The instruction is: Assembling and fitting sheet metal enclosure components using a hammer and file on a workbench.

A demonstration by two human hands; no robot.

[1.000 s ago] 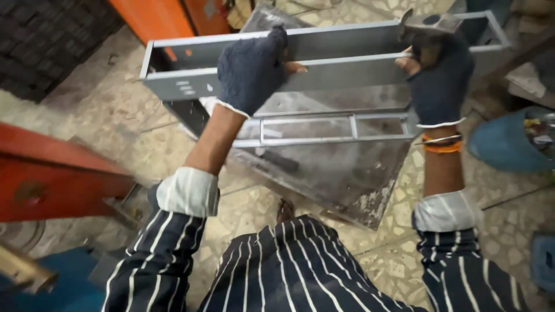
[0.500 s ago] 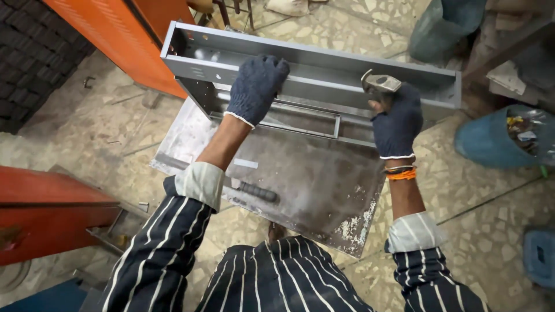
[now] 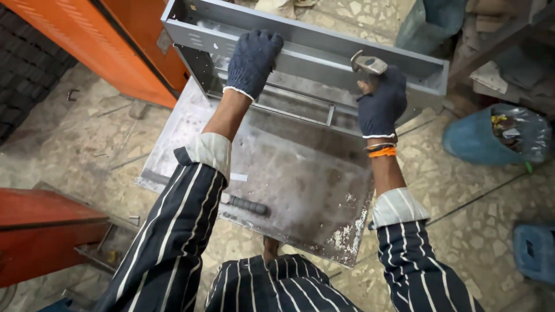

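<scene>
A long grey sheet-metal channel [image 3: 324, 40] stands on edge over a flat steel plate [image 3: 300, 190] on the floor. My left hand [image 3: 252, 58], in a dark blue glove, grips the channel's near upper rim. My right hand [image 3: 381, 104], also gloved, is closed around a hammer whose metal head [image 3: 367, 62] sits just above the fist, against the channel's near wall. A thin rectangular metal frame [image 3: 300, 110] lies under the channel. A dark ribbed tool handle [image 3: 247, 205] rests on the plate near my left sleeve.
Orange metal panels [image 3: 115, 52] lean at the upper left, and a red-orange metal box [image 3: 40, 231] sits at the lower left. A blue bucket of scraps [image 3: 497, 133] stands on the right, a blue object [image 3: 535, 251] lower right. The floor is patterned stone.
The view has shifted, so the channel now lies further up and tilted. My right hand with the hammer has moved left and down along the channel's near wall. My left hand stays on the rim.
</scene>
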